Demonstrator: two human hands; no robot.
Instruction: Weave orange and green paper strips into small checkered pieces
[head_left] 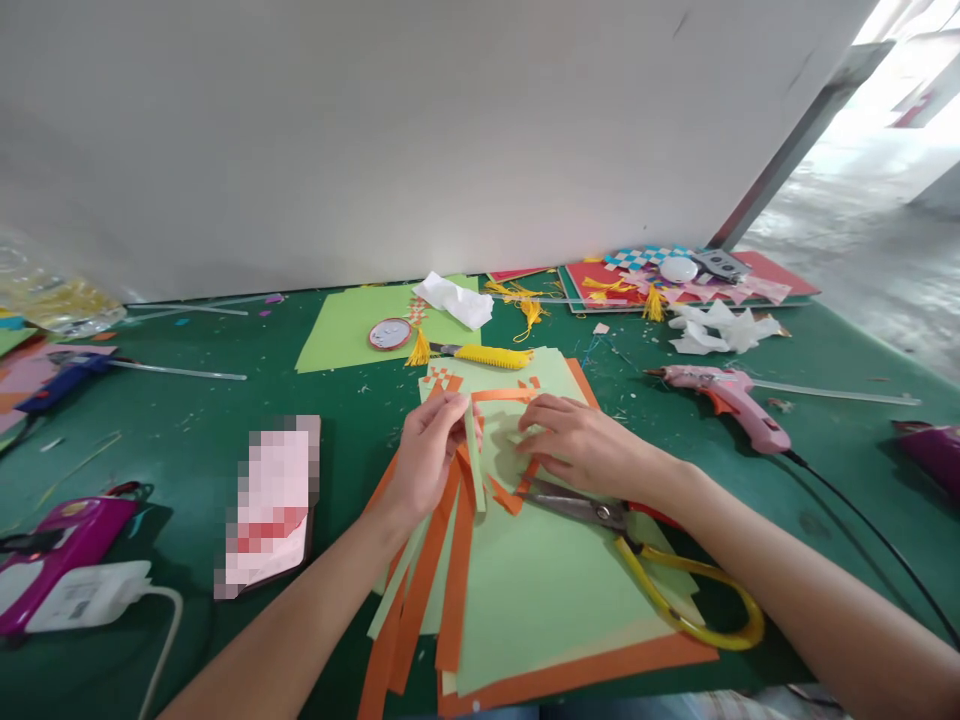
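My left hand [429, 452] pinches a narrow pale green paper strip [475, 465] between thumb and fingers, its lower end hanging down. Fingers curled loosely and slightly apart, my right hand [574, 440] hovers over or rests on the pale green sheets [555, 580]; no held thing shows in it. Beside its fingertips runs a short orange paper strip [504, 395], and a folded orange piece [507, 497] lies below. Long orange strips [456, 610] fan out under my left wrist. Scissors [694, 590] with yellow and red handles lie partly beneath my right forearm.
A yellow utility knife [493, 356] lies behind the sheets near a round badge [390, 333] and white tissue [454, 300]. A pink glue gun [731, 395] is at right, its cord trailing forward. A phone [274, 505] and purple device [71, 545] are at left. A wall [375, 140] borders the back.
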